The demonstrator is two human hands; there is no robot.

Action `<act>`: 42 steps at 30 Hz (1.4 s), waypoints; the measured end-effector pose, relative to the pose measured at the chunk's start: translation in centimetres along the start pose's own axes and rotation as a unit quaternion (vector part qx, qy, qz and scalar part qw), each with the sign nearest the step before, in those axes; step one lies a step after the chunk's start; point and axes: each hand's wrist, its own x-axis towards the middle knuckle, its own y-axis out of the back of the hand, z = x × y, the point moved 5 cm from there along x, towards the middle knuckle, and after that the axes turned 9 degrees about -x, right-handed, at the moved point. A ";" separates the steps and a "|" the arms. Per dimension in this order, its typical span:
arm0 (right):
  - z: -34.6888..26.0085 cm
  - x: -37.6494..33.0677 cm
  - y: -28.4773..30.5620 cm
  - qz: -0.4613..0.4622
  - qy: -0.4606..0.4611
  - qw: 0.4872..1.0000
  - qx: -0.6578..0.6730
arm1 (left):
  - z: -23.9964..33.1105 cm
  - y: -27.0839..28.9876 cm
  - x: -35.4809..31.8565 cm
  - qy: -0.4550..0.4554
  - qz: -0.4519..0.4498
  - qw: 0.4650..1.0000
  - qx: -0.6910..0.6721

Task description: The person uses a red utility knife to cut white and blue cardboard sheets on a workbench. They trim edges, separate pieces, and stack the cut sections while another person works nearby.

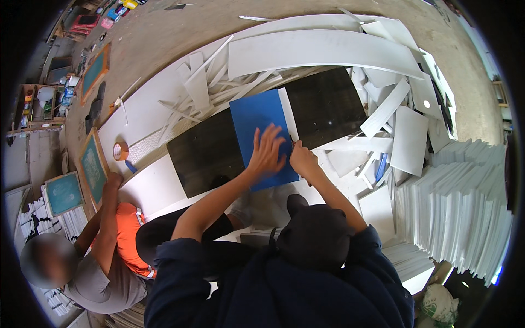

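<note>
A blue rectangular sheet (263,123) lies across a long dark glossy board (205,156), with a white strip (288,115) along the sheet's right side. My left hand (267,151) is over the sheet's middle, fingers spread and slightly blurred; whether it presses on the sheet I cannot tell. At the sheet's right edge, my right hand (304,160) is closed around a thin dark tool (293,143). Most of that tool is hidden in the fist, so its kind does not show.
White offcuts (385,106) and long strips lie heaped around the board. A tall stack of white sheets (448,202) stands at right. Brown tape (120,151) rests at left, near a seated co-worker (109,273). Green framed panels (94,169) lean beyond.
</note>
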 end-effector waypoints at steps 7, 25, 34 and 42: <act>-0.2 0.1 0.2 0.005 0.003 1.000 -0.001 | 2.0 -0.7 -3.5 0.027 -0.135 0.990 0.009; -3.7 10.3 6.3 0.031 0.014 0.999 -0.005 | -4.0 0.7 5.9 0.043 -0.082 0.993 0.074; -2.4 9.9 7.0 0.055 0.052 0.997 -0.033 | -5.0 -0.9 6.2 0.103 0.045 0.992 0.053; -2.7 7.5 8.1 0.144 0.042 0.987 -0.054 | -4.5 -0.3 7.0 0.133 0.073 0.988 0.029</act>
